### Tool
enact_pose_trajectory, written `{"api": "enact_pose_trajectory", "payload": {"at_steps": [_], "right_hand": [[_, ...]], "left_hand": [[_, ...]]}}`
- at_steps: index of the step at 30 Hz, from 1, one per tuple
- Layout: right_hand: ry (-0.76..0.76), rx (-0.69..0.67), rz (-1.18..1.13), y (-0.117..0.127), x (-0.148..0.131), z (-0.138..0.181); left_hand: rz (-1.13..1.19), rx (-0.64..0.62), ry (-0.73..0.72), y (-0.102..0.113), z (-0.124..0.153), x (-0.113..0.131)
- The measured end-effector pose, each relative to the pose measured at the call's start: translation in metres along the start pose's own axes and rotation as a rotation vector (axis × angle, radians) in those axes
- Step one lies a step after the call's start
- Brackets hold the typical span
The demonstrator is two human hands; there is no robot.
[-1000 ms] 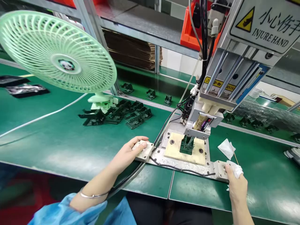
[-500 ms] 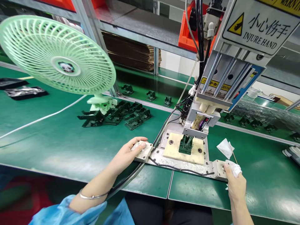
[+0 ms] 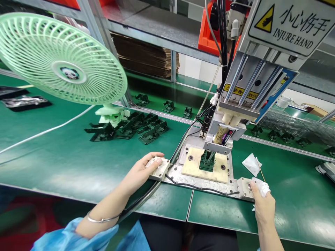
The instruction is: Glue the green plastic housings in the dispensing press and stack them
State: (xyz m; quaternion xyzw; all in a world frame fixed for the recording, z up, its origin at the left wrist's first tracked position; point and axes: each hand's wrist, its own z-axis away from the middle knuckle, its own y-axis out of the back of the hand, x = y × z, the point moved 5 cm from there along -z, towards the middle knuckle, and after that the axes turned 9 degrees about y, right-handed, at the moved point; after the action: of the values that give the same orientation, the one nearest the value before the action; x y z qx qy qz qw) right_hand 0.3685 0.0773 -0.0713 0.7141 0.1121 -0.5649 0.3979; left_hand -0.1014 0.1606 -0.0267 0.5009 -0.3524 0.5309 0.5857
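Left hand (image 3: pixel 140 172): grip spread, flat on button box (image 3: pixel 158 168) left of press (image 3: pixel 246 87). Right hand (image 3: pixel 263 207): grip pinching wipe (image 3: pixel 261 187), right of press. Green part (image 3: pixel 208 161) under press. Sign (image 3: pixel 290 24) on press: "INJURE HAND".

Mint-green fan (image 3: pixel 62 59), dark green table (image 3: pixel 65 157), cream plate (image 3: pixel 191 167), blue sleeve (image 3: pixel 70 238).

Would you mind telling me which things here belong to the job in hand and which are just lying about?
In use: left hand on left button box; right hand, holding a white wad, at right button box; press head over dark part on cream block.
Lying about: green fan, pile of dark parts, white wipe with swab, black trays.
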Motion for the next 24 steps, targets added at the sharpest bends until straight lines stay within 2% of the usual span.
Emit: {"api": "enact_pose_trajectory", "payload": {"at_steps": [13,24], "right_hand": [[0.008,0.008,0.011,0.001,-0.003,0.001],[0.004,-0.001,-0.013,0.0,-0.004,0.001]], "left_hand": [[-0.037,-0.038,-0.006,0.003,-0.009,-0.009],[-0.065,-0.005,-0.031,0.004,-0.008,-0.008]]}}
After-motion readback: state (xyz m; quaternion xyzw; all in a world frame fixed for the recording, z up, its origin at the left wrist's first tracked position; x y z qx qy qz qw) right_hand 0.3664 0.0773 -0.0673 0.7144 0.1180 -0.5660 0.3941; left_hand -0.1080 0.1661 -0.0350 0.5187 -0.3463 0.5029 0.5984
